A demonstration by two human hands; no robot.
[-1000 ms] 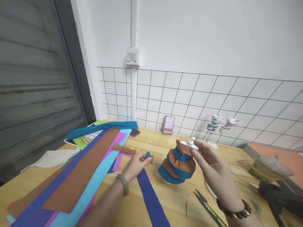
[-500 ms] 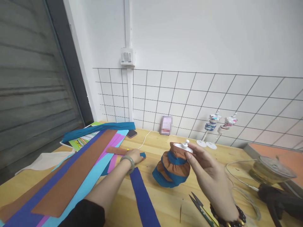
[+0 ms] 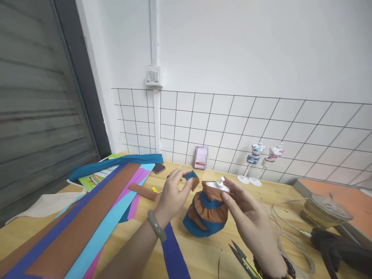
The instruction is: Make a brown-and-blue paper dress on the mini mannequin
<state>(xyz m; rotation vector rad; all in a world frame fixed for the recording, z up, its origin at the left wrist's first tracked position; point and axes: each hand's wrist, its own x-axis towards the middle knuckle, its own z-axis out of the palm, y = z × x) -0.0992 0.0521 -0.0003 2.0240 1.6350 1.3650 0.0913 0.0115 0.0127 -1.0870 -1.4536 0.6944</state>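
My right hand (image 3: 251, 221) grips a miniature dress form (image 3: 209, 211) by its shoulders, thumb in front and fingers behind. Its white neck knob shows above a gathered brown and teal dress, whose puffed skirt sits at tabletop level. My left hand (image 3: 174, 192) is raised just left of the form's top. Between its thumb and fingertips is a small teal and brown piece of material (image 3: 192, 179), apart from the dress. Under my left wrist runs a dark blue strip (image 3: 176, 250). Thread snips (image 3: 242, 257) lie beside my right wrist.
Long brown, blue, cyan and pink strips (image 3: 87, 217) cover the left of the table. A phone (image 3: 159, 168) lies behind them. Two small dress forms on stands (image 3: 252, 155) are near the wall grid. At right are a spool (image 3: 325, 209), a cable and a black tool (image 3: 340, 248).
My left hand has lifted off the table and moved right, bringing the small teal and brown piece near the dress form. My right hand keeps its hold.
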